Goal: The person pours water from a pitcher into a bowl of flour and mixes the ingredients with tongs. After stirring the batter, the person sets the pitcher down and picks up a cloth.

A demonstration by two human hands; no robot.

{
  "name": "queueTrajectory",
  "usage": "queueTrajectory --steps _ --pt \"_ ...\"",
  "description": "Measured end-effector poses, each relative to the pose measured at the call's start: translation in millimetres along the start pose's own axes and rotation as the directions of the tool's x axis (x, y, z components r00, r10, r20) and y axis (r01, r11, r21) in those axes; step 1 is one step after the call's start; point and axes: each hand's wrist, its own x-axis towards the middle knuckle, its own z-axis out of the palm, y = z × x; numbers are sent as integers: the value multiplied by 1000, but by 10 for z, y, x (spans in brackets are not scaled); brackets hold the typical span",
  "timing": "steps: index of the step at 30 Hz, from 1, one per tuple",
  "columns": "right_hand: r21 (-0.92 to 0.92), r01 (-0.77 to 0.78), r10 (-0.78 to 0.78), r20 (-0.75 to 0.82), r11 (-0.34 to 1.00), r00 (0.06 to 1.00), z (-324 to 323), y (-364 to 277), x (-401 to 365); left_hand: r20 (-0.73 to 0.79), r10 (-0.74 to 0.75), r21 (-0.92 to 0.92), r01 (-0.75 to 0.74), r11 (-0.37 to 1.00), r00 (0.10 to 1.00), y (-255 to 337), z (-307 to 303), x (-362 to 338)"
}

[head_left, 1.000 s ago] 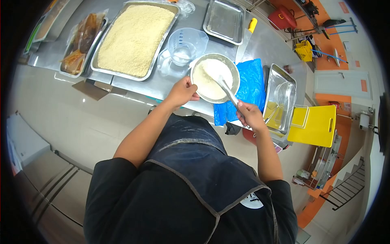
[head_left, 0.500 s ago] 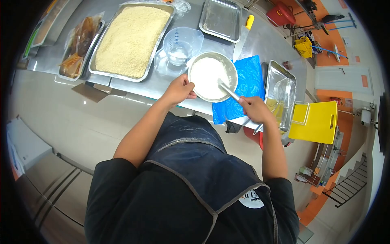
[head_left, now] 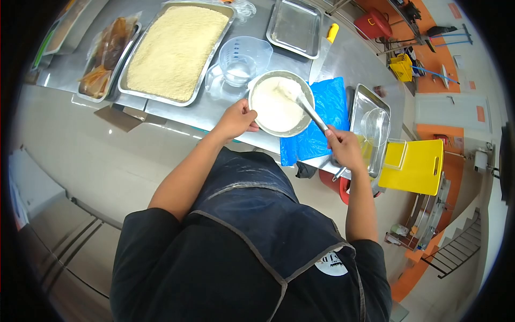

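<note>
My left hand [head_left: 237, 119] pinches the near left rim of a round metal bowl [head_left: 298, 127]. A pale, creamy batter [head_left: 276, 110] fills much of it. In my right hand [head_left: 344, 147] is the handle of a metal ladle [head_left: 316, 116], its head at the far right part of the batter. Under the bowl's right side lies a blue plastic bag [head_left: 331, 104]. A clear measuring jug [head_left: 244, 59] with a little clear liquid stands just behind the bowl, to the left.
A large tray of pale crumbs [head_left: 177, 53] and a tray of bagged brown food [head_left: 107, 59] are at left. An empty metal tray [head_left: 294, 27] and a yellow-handled knife [head_left: 325, 48] lie behind. At right are a wire strainer [head_left: 374, 124] in a tray and a yellow cutting board [head_left: 416, 166].
My right hand has moved slightly right, and the ladle's head has shifted up toward the far side of the bowl. My left hand stays at the rim.
</note>
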Motion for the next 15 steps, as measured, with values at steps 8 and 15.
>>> queueTrajectory --steps 8,15 --pt "-601 33 -29 17 799 999 -213 -558 97 4 26 178 -26 984 1000 66 -82 86" --pt "-604 160 78 349 781 934 -583 -594 325 -24 15 112 -12 994 1000 145 -65 75"
